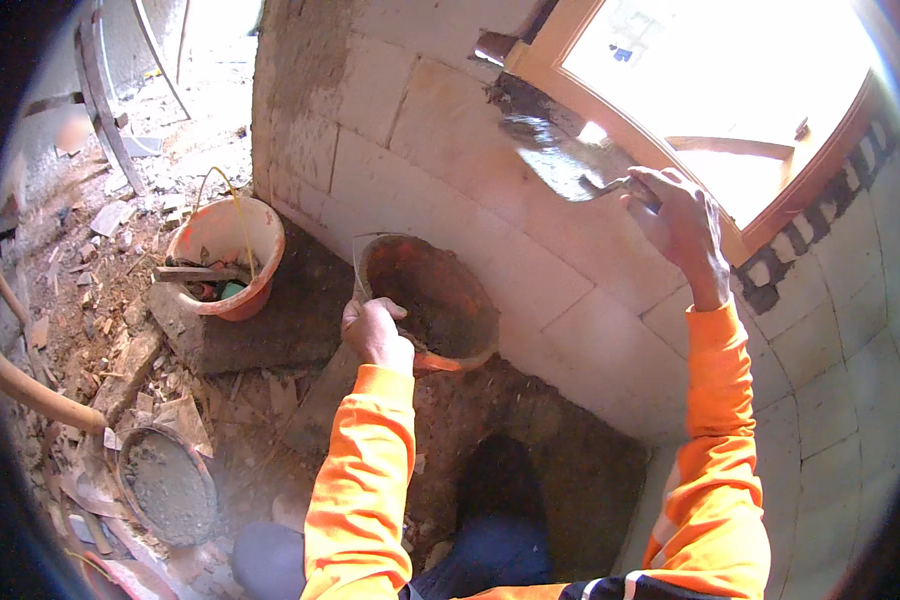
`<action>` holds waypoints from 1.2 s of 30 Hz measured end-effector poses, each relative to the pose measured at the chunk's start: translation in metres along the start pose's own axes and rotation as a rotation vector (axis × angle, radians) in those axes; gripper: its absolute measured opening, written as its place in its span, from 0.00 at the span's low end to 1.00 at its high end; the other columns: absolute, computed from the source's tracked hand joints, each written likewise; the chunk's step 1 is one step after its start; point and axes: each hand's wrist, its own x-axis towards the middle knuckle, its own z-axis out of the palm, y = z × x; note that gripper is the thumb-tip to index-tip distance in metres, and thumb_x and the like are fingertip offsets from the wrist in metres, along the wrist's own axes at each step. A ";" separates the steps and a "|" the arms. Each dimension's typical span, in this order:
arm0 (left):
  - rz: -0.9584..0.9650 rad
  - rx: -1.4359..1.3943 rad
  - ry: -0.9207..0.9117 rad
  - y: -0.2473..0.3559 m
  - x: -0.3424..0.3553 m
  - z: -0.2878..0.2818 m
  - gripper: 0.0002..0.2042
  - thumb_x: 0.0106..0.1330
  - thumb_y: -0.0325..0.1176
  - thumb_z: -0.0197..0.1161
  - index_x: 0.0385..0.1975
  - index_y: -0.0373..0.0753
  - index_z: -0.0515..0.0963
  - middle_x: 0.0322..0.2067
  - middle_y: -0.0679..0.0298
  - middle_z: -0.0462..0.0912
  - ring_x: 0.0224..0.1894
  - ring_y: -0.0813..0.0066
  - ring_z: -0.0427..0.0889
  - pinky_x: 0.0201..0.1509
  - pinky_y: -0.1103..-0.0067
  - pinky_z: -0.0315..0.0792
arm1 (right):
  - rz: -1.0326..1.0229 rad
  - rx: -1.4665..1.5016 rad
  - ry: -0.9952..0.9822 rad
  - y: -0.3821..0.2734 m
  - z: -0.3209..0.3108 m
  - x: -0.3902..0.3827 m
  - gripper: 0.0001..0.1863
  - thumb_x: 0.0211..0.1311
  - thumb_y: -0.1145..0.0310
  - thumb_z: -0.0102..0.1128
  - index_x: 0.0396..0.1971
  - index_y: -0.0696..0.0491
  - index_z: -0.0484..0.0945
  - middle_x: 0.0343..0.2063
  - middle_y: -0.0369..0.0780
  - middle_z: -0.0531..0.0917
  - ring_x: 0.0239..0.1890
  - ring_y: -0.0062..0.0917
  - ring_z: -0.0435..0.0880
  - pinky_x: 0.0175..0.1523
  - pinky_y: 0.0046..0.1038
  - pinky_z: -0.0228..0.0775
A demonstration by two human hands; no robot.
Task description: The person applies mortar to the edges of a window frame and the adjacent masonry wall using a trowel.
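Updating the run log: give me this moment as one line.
left hand: holds mortar bucket rim | right hand: holds trowel, loaded, at block wall below window frame

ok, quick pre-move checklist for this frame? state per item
1. Right hand grips trowel by its handle: ok.
2. Mortar on the blade: ok, a grey load shows.
3. Blade at the wall below the window frame: ok, though contact cannot be told.
4. Left hand holds bucket by its rim: ok.
5. Mortar left in bucket: cannot tell, inside is dark.
6. Footing: not ok, rubble litters the floor at left.
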 end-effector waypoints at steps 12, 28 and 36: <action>-0.002 -0.032 0.050 0.007 -0.011 -0.004 0.11 0.34 0.15 0.53 0.18 0.38 0.66 0.21 0.68 0.68 0.27 0.74 0.67 0.37 0.77 0.64 | 0.089 0.701 -0.287 0.009 -0.002 0.045 0.17 0.57 0.64 0.63 0.40 0.61 0.81 0.24 0.35 0.80 0.24 0.15 0.75 0.28 0.21 0.68; -0.042 0.069 0.058 0.007 -0.016 -0.011 0.16 0.34 0.14 0.52 0.28 0.33 0.73 0.30 0.64 0.76 0.34 0.70 0.74 0.46 0.77 0.67 | -0.057 0.103 0.017 -0.015 0.028 0.055 0.13 0.58 0.62 0.61 0.28 0.58 0.81 0.21 0.50 0.79 0.25 0.39 0.79 0.36 0.36 0.70; -0.078 -0.006 0.037 -0.008 0.001 -0.018 0.16 0.33 0.13 0.51 0.26 0.33 0.71 0.30 0.64 0.75 0.34 0.71 0.74 0.45 0.76 0.68 | 0.042 0.080 0.009 -0.029 0.013 0.048 0.13 0.58 0.61 0.61 0.31 0.57 0.82 0.21 0.47 0.79 0.27 0.38 0.79 0.38 0.35 0.71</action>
